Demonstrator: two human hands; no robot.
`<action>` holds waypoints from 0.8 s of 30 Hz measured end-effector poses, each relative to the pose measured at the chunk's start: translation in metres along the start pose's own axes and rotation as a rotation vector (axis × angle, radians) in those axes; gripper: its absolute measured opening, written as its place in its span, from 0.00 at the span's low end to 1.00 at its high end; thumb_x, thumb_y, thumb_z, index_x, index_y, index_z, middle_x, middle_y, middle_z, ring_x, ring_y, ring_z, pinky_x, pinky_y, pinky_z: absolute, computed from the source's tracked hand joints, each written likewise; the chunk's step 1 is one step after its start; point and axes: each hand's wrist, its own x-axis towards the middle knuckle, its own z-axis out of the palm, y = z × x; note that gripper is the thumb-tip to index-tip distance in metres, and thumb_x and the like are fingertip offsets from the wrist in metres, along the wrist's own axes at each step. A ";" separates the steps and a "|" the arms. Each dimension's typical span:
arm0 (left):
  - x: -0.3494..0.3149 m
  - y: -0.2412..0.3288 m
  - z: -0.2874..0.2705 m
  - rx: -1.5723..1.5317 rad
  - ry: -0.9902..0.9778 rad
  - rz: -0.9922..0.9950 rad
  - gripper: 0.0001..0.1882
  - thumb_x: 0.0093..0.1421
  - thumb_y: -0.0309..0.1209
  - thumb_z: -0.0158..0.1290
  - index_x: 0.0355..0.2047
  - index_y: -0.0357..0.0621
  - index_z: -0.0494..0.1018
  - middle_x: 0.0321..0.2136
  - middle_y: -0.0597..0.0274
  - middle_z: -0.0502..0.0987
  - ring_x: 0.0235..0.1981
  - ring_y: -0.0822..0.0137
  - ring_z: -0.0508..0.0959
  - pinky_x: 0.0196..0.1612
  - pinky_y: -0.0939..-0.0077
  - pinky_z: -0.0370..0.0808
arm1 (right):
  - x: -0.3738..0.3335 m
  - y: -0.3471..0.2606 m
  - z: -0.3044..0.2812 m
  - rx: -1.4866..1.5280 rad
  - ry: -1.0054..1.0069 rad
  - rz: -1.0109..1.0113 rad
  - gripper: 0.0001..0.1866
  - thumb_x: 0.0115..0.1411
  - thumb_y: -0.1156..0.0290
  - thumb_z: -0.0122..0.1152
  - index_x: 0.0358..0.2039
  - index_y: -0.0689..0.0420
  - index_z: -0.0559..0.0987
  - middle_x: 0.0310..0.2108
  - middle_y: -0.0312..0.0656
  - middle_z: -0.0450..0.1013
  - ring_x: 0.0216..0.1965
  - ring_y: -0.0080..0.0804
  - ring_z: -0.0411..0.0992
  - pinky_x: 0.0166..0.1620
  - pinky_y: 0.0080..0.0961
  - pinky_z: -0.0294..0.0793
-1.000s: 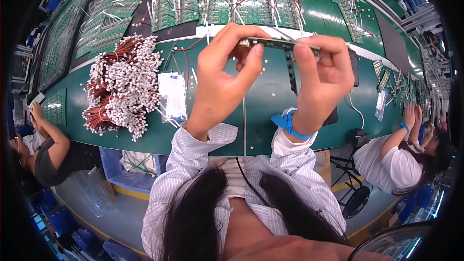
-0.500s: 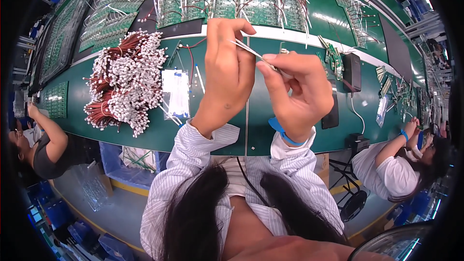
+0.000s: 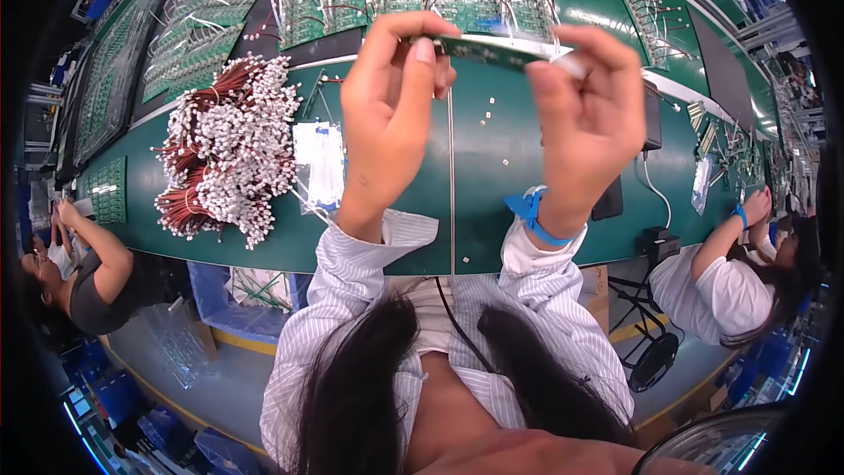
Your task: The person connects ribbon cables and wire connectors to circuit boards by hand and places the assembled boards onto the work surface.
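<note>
Above the bench, a narrow green circuit board strip [image 3: 488, 54] spans the gap between my two hands. My left hand [image 3: 387, 123] pinches its left end between thumb and fingers. At the other end, my right hand [image 3: 593, 119] has its thumb and fingers closed about the strip, though motion smears the fingertips. A pale strip lies along the board's upper edge, and something whitish shows between my right fingers; neither can be made out clearly. Several tiny white pieces [image 3: 491, 101] are scattered on the green bench mat [image 3: 492, 202] below.
Bundled red wires with white connectors [image 3: 233, 141] are heaped at left, beside a clear packet of white strips [image 3: 321, 163]. Wired circuit board panels [image 3: 457, 0] line the back. A black adapter [image 3: 652, 119] stands at right. Co-workers sit at both sides.
My hands have moved apart, the right one to the right. Thin white strands showed between them before; now the green board strip does. More tiny white pieces are visible on the mat.
</note>
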 end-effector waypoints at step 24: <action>0.002 0.000 0.003 -0.319 0.008 -0.082 0.14 0.58 0.26 0.45 0.43 0.32 0.64 0.27 0.60 0.70 0.33 0.66 0.74 0.41 0.74 0.71 | 0.000 -0.005 -0.003 -0.108 -0.056 -0.312 0.07 0.40 0.81 0.65 0.21 0.62 0.75 0.17 0.34 0.67 0.16 0.19 0.59 0.17 0.13 0.55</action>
